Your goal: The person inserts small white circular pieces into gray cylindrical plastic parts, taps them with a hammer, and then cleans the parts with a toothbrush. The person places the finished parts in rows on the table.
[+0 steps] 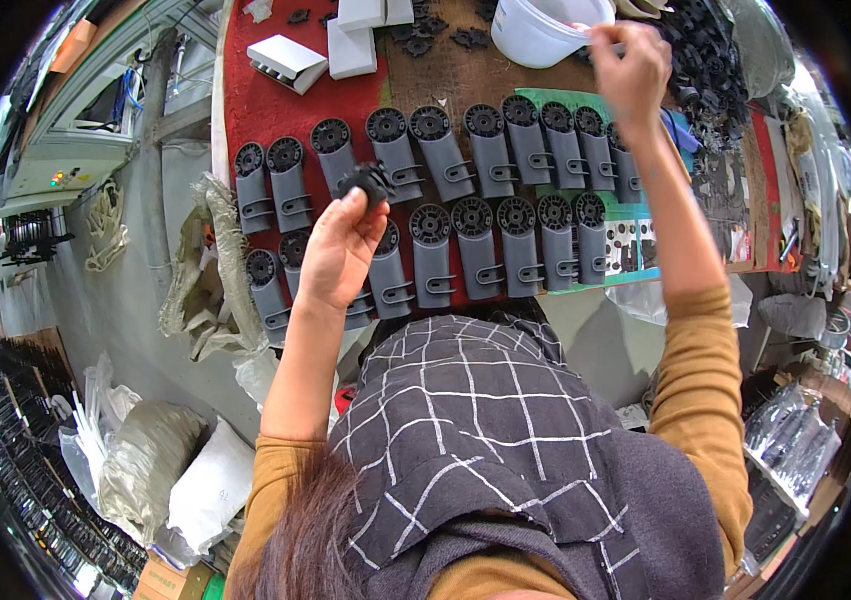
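My left hand (339, 245) is closed, pinching a black toothed plastic disc (365, 182) above the rows of parts. Out at the far right, my right hand (633, 72) is at the rim of a white bucket (530, 38), fingers curled together; what they hold, if anything, is too small to make out. Grey plastic tubes with round black ribbed ends and small side clips stand in two rows, such as a back-row tube (491, 160) and a front-row tube (433, 270). My left hand and forearm hide part of the front row.
White boxes (350, 52) and loose black discs (417, 38) lie at the back of the red-covered table (255, 115). A heap of black parts (710, 70) sits at the far right. A green mat (635, 210) lies under the right-hand tubes. Sacks (153, 460) stand on the floor at left.
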Motion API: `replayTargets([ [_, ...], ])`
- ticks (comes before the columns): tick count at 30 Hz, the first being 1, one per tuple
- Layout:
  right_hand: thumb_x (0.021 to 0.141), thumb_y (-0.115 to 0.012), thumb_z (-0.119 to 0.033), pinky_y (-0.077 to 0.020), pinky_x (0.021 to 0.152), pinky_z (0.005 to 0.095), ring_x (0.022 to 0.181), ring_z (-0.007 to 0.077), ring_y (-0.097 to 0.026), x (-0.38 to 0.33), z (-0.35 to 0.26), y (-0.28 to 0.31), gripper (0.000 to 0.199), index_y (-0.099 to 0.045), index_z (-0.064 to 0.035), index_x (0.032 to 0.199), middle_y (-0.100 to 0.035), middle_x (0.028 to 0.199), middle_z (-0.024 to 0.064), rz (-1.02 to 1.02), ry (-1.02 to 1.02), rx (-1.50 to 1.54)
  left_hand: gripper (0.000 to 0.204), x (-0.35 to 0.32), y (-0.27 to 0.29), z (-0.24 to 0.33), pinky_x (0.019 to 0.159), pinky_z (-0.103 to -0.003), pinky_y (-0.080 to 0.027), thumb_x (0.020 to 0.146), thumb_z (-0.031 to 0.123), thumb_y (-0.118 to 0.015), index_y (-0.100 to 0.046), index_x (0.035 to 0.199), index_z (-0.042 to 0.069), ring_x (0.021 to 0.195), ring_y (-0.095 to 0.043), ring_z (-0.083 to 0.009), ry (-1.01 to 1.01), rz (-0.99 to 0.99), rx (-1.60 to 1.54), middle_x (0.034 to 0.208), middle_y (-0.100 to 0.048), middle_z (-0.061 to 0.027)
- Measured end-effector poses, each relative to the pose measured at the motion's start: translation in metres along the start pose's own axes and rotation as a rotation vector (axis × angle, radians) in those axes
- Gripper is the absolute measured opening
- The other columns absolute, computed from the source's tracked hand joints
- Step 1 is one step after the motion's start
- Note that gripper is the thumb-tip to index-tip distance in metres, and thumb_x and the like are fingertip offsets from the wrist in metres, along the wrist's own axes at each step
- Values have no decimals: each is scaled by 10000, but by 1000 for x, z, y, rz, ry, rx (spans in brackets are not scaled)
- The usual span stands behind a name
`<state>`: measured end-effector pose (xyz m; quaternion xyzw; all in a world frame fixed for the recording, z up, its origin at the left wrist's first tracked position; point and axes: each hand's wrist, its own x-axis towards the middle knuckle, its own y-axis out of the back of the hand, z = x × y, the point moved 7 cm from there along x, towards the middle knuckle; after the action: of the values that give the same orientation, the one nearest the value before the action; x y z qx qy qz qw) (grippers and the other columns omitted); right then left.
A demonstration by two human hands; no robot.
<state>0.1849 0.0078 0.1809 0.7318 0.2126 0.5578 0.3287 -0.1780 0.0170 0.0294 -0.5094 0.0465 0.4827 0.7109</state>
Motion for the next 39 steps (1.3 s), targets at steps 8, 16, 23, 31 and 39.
replayTargets([
  [8,883,-689,-126,-448,779,213,844,61,-555,-170,-161,-26,154,-670,-6,977,-637,875,-12,-902,-746,1204,257,-19,-6,-30,925,-315,-504,884,79,-664,-634,1138,50,1014,-632,-148,67,-180,111,1081,-671,-40],
  [16,850,-685,-163,-414,793,300,863,123,-536,-186,-134,-37,129,-656,-88,951,-596,882,-9,-838,-594,785,243,-14,37,-22,848,-278,-547,888,43,-646,-635,1129,71,936,-654,-124,77,8,108,1034,-680,-23],
  [23,796,-687,-233,-339,861,406,996,243,-480,-224,-151,-83,140,-668,-186,927,-533,974,13,-872,66,222,189,-20,62,-5,801,-257,-567,892,51,-655,-653,1079,74,900,-670,-142,-28,25,8,1003,-692,-42],
  [31,740,-753,-235,-344,842,375,974,220,-488,-238,-156,-86,333,-672,-175,1058,-541,972,-1,-794,122,216,182,-27,64,-7,822,-262,-548,887,68,-667,-658,1069,80,910,-668,-145,-33,54,-18,1001,-696,-40],
  [39,711,-766,-244,-349,831,378,970,212,-489,-241,-162,-85,335,-672,-178,1026,-534,959,-1,-777,178,163,177,-26,62,-8,828,-258,-549,886,59,-666,-657,1062,80,911,-663,-135,-40,64,4,1005,-693,-35],
])
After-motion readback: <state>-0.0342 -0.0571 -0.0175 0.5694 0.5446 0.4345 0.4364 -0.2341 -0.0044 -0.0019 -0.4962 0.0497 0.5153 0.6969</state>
